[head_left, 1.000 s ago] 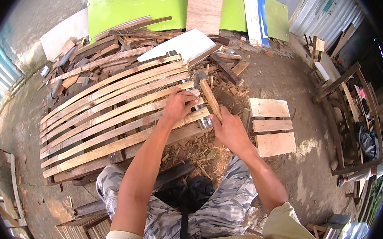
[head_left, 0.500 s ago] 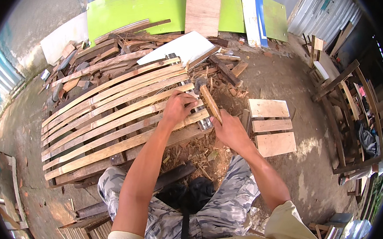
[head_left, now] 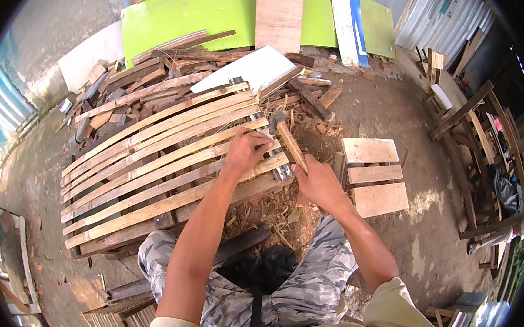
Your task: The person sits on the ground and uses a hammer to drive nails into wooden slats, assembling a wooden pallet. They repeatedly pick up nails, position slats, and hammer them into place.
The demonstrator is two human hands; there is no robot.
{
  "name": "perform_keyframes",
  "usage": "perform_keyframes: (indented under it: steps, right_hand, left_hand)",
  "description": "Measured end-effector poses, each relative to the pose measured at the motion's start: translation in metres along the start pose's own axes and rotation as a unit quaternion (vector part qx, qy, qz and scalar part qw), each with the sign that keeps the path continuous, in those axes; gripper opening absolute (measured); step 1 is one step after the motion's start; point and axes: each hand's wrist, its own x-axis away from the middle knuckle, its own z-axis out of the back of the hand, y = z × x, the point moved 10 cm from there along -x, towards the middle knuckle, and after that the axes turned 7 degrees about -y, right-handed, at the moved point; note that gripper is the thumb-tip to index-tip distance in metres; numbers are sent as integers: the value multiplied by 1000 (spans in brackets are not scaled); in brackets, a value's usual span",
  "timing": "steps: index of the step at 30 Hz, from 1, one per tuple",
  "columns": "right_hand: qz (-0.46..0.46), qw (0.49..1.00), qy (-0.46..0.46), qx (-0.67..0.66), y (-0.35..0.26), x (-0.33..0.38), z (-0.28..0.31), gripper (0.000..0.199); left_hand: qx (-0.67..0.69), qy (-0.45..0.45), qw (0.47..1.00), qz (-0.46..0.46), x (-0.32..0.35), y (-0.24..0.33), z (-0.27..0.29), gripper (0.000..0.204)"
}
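Observation:
Several long bamboo slats (head_left: pixel 153 165) lie side by side across a dark wooden frame in front of me. My left hand (head_left: pixel 249 151) rests on the right ends of the nearer slats. Its thumb and fingers are pinched together, and whatever they hold is too small or hidden to make out. My right hand (head_left: pixel 319 181) grips a hammer by its wooden handle (head_left: pixel 291 144). The dark hammer head (head_left: pixel 278 118) is just right of the slat ends, close to my left fingers. Under those ends runs a dark, pale-marked crosspiece (head_left: pixel 282 172).
Scrap wood (head_left: pixel 140 75) is heaped beyond the slats, with a white board (head_left: pixel 255 67) on it. Three short wooden boards (head_left: pixel 377 173) lie at right on the floor. A wooden rack (head_left: pixel 470 149) stands farther right. Shavings litter the ground before my knees.
The hammer head has dipped slightly toward me. My left hand keeps its pinch at the slat ends. The whole view has shifted a little.

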Motion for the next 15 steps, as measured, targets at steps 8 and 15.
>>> perform_keyframes:
  steps: [8,15]
  right_hand:
    - [32,999,24,-6,-7,-2,1,28]
    - [31,999,9,24,1,-4,-7,29]
  left_hand:
    - [24,-4,1000,-2,3,0,-4,12]
    - [-1,6,1000,-7,0,-2,-1,13]
